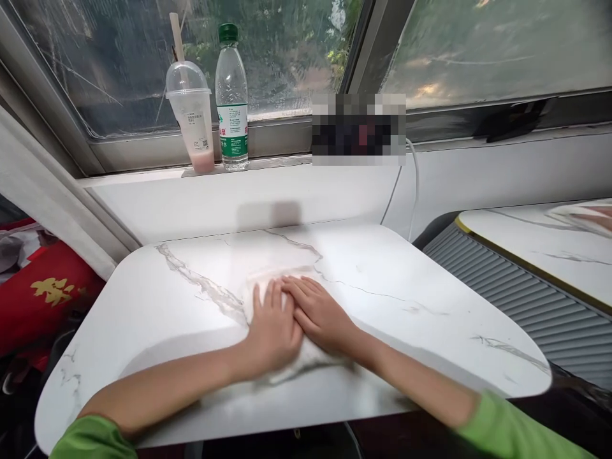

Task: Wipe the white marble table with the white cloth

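- White cloth [282, 280] lies flat on the marble-patterned table [406, 280], near the middle of the table's top, a little toward the person.
- The left hand [271, 331] rests palm-down on the cloth, fingers straight and close together, gripping nothing.
- The right hand [319, 313] lies just beside it on the cloth (its fingers slightly overlap the left hand's fingertips), also flat and closing on nothing.
- Beyond the table, on the window ledge, a domed plastic cup [194, 121] with a pink remnant and a straw stands touching a green-capped water bottle [232, 95].
- Left of the table lies red fabric [43, 293] with a gold figure.
- Right of the table stands a second marble table [540, 245].
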`<state>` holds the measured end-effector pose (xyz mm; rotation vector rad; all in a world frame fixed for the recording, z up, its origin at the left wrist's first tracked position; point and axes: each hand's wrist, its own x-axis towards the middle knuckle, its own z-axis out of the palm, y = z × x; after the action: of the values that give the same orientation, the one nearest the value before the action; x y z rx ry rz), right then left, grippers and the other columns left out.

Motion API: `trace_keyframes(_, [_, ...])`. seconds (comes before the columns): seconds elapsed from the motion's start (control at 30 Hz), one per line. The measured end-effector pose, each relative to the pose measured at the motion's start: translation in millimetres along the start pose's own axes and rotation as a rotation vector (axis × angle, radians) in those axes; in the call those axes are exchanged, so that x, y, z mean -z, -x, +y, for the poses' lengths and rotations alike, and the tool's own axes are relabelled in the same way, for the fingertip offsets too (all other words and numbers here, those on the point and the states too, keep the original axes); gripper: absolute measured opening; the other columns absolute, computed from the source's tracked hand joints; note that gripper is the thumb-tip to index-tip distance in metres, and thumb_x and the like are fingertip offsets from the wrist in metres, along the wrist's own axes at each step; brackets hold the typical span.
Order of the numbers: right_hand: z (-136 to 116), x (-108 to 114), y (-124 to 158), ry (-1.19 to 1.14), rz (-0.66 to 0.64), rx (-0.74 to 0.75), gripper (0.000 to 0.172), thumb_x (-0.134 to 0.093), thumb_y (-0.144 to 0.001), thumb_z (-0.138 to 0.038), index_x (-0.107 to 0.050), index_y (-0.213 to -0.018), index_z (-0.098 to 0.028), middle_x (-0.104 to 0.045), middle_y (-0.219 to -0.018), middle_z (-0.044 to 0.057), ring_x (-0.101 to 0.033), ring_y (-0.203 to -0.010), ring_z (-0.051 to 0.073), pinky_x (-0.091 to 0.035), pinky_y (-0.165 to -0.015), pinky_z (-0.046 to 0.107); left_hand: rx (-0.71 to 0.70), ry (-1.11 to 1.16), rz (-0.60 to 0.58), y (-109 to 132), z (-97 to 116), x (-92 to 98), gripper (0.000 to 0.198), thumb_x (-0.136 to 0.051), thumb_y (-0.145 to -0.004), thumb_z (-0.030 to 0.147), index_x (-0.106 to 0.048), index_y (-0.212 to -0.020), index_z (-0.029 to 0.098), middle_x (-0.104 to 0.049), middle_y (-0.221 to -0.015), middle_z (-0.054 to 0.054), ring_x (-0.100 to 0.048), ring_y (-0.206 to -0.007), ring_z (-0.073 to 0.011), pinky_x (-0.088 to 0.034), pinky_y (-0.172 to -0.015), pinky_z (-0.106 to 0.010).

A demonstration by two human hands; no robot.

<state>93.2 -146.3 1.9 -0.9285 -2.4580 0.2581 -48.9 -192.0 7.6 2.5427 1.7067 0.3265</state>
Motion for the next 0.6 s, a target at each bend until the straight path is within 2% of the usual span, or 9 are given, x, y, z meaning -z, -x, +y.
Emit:
trace_keyframes(0.1, [9.9,20.0,58.2,0.066,0.042,-0.076,0.048,-0.037,-0.081,-0.019,-0.046,-0.128,-0.018,-0.055,-0.129,0.011,-0.046,-0.123,0.025,-0.035,-0.104,0.047,-0.155,0.096,-0.090,1.2,44.4,-4.0,0.058,-0.027,-0.094,0.035,-0.023,-0.144,0.005,-0.022,-0.149,-0.020,-0.015,-0.139,-0.0349,-0.008,-0.110,-0.060])
trace_keyframes(0.17, [25.3,32.9,94.1,0.135,0.071,-0.198,0.052,-0.036,-0.083,-0.021,-0.039,-0.135,-0.023,-0.053,-0.132,0.009,-0.049,-0.121,0.025,-0.037,-0.103,0.049,-0.268,0.135,-0.106,-8.1,72.8,-10.5,0.060,-0.028,-0.094,0.037,-0.025,-0.143,0.002,-0.022,-0.149,-0.023,-0.014,-0.138,-0.0366,-0.009,-0.109,-0.061])
trace_keyframes(0.27, [59.0,50.3,136.0,0.209,0.064,-0.341,0.057,-0.030,-0.086,-0.021,-0.028,-0.142,-0.030,-0.052,-0.134,0.005,-0.052,-0.119,0.025,-0.036,-0.104,0.050,-0.357,0.151,-0.064,-35.1,112.0,-24.6,0.063,-0.031,-0.092,0.038,-0.027,-0.141,-0.002,-0.022,-0.148,-0.025,-0.014,-0.138,-0.0372,-0.010,-0.110,-0.060])
trace_keyframes(0.33, [84.6,59.8,151.8,0.233,0.078,-0.393,0.055,-0.028,-0.086,-0.022,-0.030,-0.140,-0.033,-0.052,-0.134,0.004,-0.053,-0.118,0.024,-0.034,-0.105,0.050,-0.363,0.153,-0.050,-57.9,132.5,-34.2,0.062,-0.029,-0.092,0.037,-0.027,-0.141,-0.001,-0.024,-0.147,-0.024,-0.017,-0.138,-0.0356,-0.011,-0.110,-0.058])
trace_keyframes(0.4, [109.8,67.3,156.1,0.245,0.116,-0.428,0.052,-0.028,-0.086,-0.022,-0.036,-0.136,-0.034,-0.053,-0.133,0.004,-0.053,-0.118,0.024,-0.034,-0.105,0.047,-0.361,0.156,-0.053,-81.2,145.8,-42.5,0.059,-0.027,-0.093,0.036,-0.028,-0.140,0.001,-0.027,-0.147,-0.022,-0.021,-0.137,-0.0334,-0.012,-0.110,-0.057])
trace_keyframes(0.47, [133.7,72.7,148.0,0.235,0.137,-0.429,0.049,-0.028,-0.086,-0.022,-0.041,-0.132,-0.032,-0.053,-0.132,0.006,-0.052,-0.118,0.023,-0.034,-0.105,0.044,-0.345,0.158,-0.044,-103.9,150.5,-49.4,0.059,-0.025,-0.092,0.036,-0.028,-0.140,0.003,-0.027,-0.147,-0.020,-0.021,-0.137,-0.0319,-0.011,-0.111,-0.056])
trace_keyframes(0.6, [177.3,77.1,98.7,0.204,0.100,-0.384,0.045,-0.028,-0.084,-0.023,-0.049,-0.123,-0.023,-0.055,-0.130,0.006,-0.051,-0.118,0.023,-0.035,-0.104,0.043,-0.239,0.142,0.002,-154.5,134.6,-59.7,0.058,-0.027,-0.092,0.034,-0.024,-0.141,0.003,-0.028,-0.146,-0.020,-0.021,-0.136,-0.0315,-0.010,-0.110,-0.056])
